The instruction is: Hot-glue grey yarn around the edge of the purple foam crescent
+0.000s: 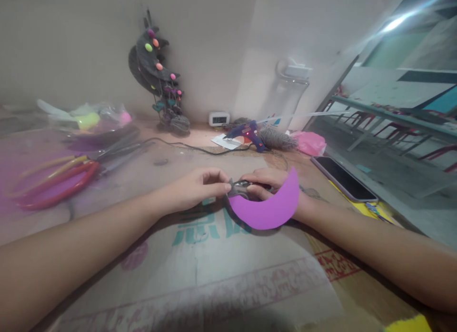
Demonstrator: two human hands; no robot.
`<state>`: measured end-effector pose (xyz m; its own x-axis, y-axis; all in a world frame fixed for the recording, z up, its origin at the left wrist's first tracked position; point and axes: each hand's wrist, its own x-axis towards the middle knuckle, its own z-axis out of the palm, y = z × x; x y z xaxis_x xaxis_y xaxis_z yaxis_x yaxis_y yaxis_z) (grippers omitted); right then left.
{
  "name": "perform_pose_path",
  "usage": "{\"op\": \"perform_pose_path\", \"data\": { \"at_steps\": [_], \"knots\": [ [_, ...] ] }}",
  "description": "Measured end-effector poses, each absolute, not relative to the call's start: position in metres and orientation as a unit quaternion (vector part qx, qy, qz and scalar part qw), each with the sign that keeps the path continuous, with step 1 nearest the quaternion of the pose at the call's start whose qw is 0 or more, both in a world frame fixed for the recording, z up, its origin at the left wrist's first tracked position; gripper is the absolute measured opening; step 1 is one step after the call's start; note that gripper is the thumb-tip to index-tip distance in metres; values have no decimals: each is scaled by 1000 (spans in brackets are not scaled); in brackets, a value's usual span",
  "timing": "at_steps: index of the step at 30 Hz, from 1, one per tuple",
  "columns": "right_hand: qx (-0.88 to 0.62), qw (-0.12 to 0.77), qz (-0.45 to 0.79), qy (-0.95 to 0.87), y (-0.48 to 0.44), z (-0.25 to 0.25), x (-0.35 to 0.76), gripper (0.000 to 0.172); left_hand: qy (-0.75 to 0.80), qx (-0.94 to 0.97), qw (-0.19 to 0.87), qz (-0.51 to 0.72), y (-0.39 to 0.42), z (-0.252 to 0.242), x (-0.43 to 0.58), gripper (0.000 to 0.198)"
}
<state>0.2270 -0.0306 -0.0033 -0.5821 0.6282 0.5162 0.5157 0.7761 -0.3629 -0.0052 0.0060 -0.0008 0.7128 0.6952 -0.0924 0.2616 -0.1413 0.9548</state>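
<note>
A purple foam crescent [268,212] is gripped in the right hand [266,182], low over the worktop [143,179]. Its long axis is laid left to right, with both horns pointed away from the person. A small dark piece [240,187] is pinched at its left end by the left hand [198,189].

Printed brown cardboard sheet [214,275] lies open up front. Red-handled tools [57,189] block the left, a dark flat phone [342,179] the right.

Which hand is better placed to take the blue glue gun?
Probably the left hand: it only pinches the tip of the small dark piece, while the right hand holds the purple crescent. The glue gun lies just beyond both.
</note>
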Motion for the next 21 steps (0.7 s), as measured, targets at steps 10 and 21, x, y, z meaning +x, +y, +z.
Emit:
{"op": "perform_pose_path", "data": {
  "at_steps": [10, 21],
  "knots": [
    [-320, 323, 75, -887, -29, -5, 228, 28, 325, 736, 561, 197, 6, 0, -5, 25],
    [-359, 325, 127, -866, -36, 2, 225, 33, 313, 740, 558, 209, 8, -3, -4, 25]
  ]
}}
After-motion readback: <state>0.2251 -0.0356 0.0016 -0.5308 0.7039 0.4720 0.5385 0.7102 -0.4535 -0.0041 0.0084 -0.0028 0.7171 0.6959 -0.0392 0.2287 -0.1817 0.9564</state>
